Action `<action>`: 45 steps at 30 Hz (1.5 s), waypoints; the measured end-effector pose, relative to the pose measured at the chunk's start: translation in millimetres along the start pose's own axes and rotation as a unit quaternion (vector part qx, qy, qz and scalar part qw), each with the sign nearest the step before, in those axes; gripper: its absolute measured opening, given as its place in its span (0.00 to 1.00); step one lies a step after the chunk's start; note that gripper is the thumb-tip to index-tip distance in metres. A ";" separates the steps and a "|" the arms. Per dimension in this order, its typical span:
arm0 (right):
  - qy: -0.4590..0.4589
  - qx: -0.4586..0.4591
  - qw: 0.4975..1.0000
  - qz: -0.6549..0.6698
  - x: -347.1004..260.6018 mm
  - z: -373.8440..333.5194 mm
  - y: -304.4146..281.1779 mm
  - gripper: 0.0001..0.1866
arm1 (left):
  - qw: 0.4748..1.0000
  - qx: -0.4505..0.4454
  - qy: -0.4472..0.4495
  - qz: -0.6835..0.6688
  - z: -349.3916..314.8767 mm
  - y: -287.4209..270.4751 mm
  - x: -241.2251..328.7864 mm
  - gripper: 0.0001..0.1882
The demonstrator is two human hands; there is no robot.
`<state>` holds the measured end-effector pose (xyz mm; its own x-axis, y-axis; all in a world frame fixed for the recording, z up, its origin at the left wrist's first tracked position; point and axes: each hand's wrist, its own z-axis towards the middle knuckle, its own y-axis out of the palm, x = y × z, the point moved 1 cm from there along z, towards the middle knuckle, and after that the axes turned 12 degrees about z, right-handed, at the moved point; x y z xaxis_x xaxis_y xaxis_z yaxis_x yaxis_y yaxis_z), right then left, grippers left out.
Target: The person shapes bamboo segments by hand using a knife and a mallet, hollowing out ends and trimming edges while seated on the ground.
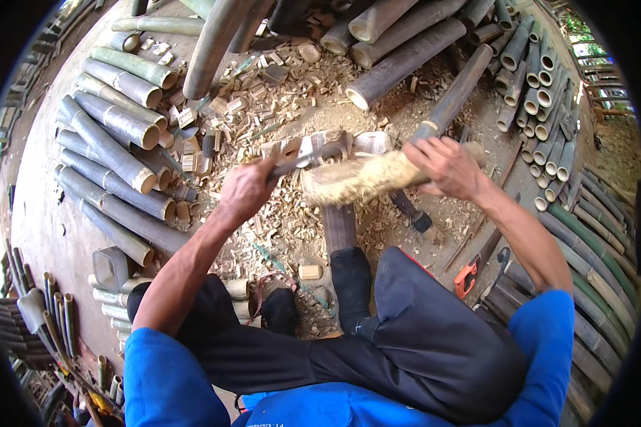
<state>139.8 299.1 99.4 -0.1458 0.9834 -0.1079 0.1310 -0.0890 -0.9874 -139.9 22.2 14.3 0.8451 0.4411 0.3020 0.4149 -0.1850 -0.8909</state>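
Note:
My left hand [248, 188] is closed round the grip of a dark bladed chopping tool [292, 165], which points right; its exact kind is hard to make out. My right hand [445, 168] grips the right end of a thick bamboo piece [363, 178] with a pale, shaggy, fibrous surface. This piece lies nearly level, its left end close to the tool's blade. Behind it a rough wooden block [372, 142] rests on the ground, partly hidden. Wood chips [263, 235] cover the ground around and below both hands.
Cut bamboo lengths [124, 149] lie at the left, more bamboo [406, 60] at the far side, and stacked tubes [548, 99] at the right. A saw with an orange handle [465, 279] lies by my right knee. A clear plastic container [112, 267] stands at the left.

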 end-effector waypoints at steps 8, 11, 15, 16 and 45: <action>0.150 0.119 0.940 0.282 -126.3 -97.4 56.5 0.39 | 0.964 0.161 -0.209 0.029 -10.9 3.0 -76.0 0.22; 0.405 0.172 0.759 0.479 -161.4 -108.4 82.4 0.40 | 0.928 0.275 -0.196 0.155 -28.0 6.4 -53.8 0.26; 0.651 0.300 0.618 0.323 -140.1 -150.6 115.9 0.43 | 0.989 0.103 -0.089 0.054 -45.9 34.1 -11.8 0.33; 0.671 0.313 0.590 0.323 -122.5 -161.5 125.4 0.43 | 0.998 0.063 0.006 0.025 -58.8 59.5 -4.4 0.34; 0.567 0.069 0.685 0.453 -222.4 -87.9 73.0 0.24 | 0.897 0.313 -0.119 -0.287 -15.4 -83.0 4.2 0.36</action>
<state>268.0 87.8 61.5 0.7992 -0.0008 -0.6011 -0.4405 -0.6811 -0.5848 -165.6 25.9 94.8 0.4259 0.4941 0.7579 0.4253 0.6301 -0.6497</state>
